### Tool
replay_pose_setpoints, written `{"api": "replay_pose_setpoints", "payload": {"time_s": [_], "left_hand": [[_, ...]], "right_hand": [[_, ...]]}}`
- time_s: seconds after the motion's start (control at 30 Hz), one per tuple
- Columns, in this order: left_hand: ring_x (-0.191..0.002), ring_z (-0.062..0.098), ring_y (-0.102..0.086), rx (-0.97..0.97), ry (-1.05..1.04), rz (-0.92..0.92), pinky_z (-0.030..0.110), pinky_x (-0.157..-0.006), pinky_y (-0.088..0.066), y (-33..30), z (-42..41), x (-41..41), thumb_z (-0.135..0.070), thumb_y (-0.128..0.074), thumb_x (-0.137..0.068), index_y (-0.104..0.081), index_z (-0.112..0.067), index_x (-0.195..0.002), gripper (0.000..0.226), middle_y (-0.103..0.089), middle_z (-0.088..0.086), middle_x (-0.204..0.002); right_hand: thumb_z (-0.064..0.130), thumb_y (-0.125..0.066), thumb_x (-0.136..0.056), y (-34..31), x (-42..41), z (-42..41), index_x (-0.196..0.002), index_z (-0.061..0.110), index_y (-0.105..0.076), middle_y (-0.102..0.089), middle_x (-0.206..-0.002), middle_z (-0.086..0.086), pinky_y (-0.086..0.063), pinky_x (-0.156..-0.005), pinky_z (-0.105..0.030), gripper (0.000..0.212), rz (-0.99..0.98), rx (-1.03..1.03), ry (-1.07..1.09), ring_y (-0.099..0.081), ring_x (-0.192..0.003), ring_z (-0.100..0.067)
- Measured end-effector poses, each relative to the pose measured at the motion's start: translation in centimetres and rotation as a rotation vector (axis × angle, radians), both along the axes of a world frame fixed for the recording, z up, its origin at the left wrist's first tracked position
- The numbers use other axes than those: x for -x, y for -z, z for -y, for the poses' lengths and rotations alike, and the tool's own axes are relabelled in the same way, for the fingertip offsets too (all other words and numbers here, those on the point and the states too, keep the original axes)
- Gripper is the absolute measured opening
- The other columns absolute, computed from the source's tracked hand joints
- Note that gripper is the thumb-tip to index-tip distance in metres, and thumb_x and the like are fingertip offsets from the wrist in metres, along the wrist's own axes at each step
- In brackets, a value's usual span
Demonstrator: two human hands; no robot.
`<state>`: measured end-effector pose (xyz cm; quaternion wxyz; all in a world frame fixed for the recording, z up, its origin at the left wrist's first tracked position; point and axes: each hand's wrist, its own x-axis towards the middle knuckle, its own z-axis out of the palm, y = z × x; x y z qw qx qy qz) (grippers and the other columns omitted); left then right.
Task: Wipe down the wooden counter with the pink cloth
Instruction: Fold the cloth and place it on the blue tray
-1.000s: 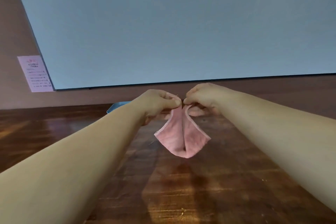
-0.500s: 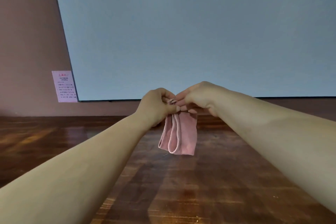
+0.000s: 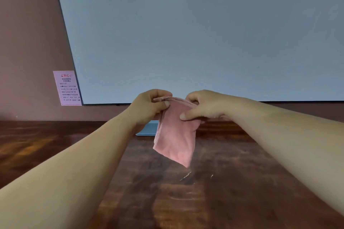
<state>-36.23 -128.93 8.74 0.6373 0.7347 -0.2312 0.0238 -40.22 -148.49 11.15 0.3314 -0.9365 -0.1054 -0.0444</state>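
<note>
A folded pink cloth [image 3: 176, 137] hangs in the air above the dark wooden counter [image 3: 214, 191], its lower corner a little above the wood. My left hand [image 3: 149, 106] pinches the cloth's top left edge between thumb and curled fingers. My right hand [image 3: 204, 108] holds the top right part, with the thumb pressed across the cloth's front and the fingers behind it. Both forearms reach forward over the counter.
A large pale grey panel [image 3: 186, 33] fills the wall behind the counter. A small pink notice [image 3: 68, 87] is stuck on the brown wall at the left. A flat blue object [image 3: 149, 129] lies on the counter behind the cloth. Small pale crumbs [image 3: 186, 175] lie below the cloth.
The cloth went from spread open between both hands to folded into a narrower hanging bundle. My right thumb has moved onto its front. The view has shifted rightward.
</note>
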Motion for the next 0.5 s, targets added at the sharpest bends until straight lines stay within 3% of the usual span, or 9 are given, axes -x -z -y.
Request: {"api": "replay_pose_setpoints", "payload": {"time_s": [0.07,0.1,0.2,0.3,0.4,0.5], "left_hand": [[-0.083,0.013,-0.066,0.067,-0.037,0.004,0.028,-0.072,-0.057,0.2,-0.1,-2.9,-0.007,-0.062,-0.090,-0.067,-0.023,-0.105,0.023,-0.067,0.002,-0.097],[-0.086,0.013,-0.066,0.030,-0.052,0.010,0.028,-0.071,-0.058,0.2,-0.1,-4.4,-0.007,-0.061,-0.091,-0.067,-0.024,-0.106,0.023,-0.067,0.003,-0.101],[-0.096,0.019,-0.067,-0.149,-0.085,0.005,0.033,-0.080,-0.058,0.5,0.2,-8.8,-0.004,-0.056,-0.092,-0.067,-0.020,-0.107,0.024,-0.068,0.006,-0.105],[-0.091,0.015,-0.065,-0.199,-0.181,0.049,0.029,-0.083,-0.054,0.1,-0.1,-12.9,-0.003,-0.060,-0.088,-0.067,-0.025,-0.096,0.024,-0.069,-0.001,-0.096],[-0.084,0.010,-0.062,-0.344,-0.298,0.134,0.025,-0.079,-0.048,-1.0,-1.2,-17.1,-0.006,-0.067,-0.082,-0.066,-0.028,-0.086,0.022,-0.068,-0.010,-0.087],[-0.069,0.008,-0.062,-0.523,-0.357,0.076,0.025,-0.067,-0.046,-1.8,-2.1,-20.6,-0.008,-0.063,-0.080,-0.065,-0.027,-0.080,0.020,-0.066,-0.012,-0.077]], "right_hand": [[0.025,-0.084,-0.079,-0.8,-3.1,0.2,-0.088,0.018,-0.063,-0.063,-0.076,-0.006,-0.055,-0.062,-0.031,0.024,-0.032,-0.052,0.002,-0.061,-0.061,-0.019],[0.025,-0.083,-0.079,-1.3,-4.7,0.2,-0.090,0.018,-0.063,-0.064,-0.076,-0.005,-0.056,-0.058,-0.027,0.024,-0.035,0.025,0.043,-0.062,-0.053,-0.015],[0.020,-0.083,-0.080,-2.4,-9.9,-0.3,-0.090,0.018,-0.064,-0.063,-0.076,-0.002,-0.044,-0.039,-0.015,0.022,-0.060,0.167,0.093,-0.057,-0.036,-0.002],[0.024,-0.080,-0.084,-2.6,-14.2,-0.9,-0.096,0.018,-0.062,-0.061,-0.079,-0.001,-0.040,-0.037,-0.012,0.023,-0.111,0.214,0.097,-0.060,-0.046,-0.009],[0.025,-0.075,-0.088,-1.9,-18.2,-2.3,-0.104,0.014,-0.060,-0.061,-0.084,-0.004,-0.054,-0.051,-0.023,0.025,-0.191,0.182,0.089,-0.062,-0.057,-0.017],[0.021,-0.065,-0.095,-1.2,-21.5,-4.6,-0.104,0.016,-0.058,-0.062,-0.079,-0.006,-0.053,-0.048,-0.021,0.012,-0.302,0.072,0.060,-0.062,-0.046,-0.015]]}}
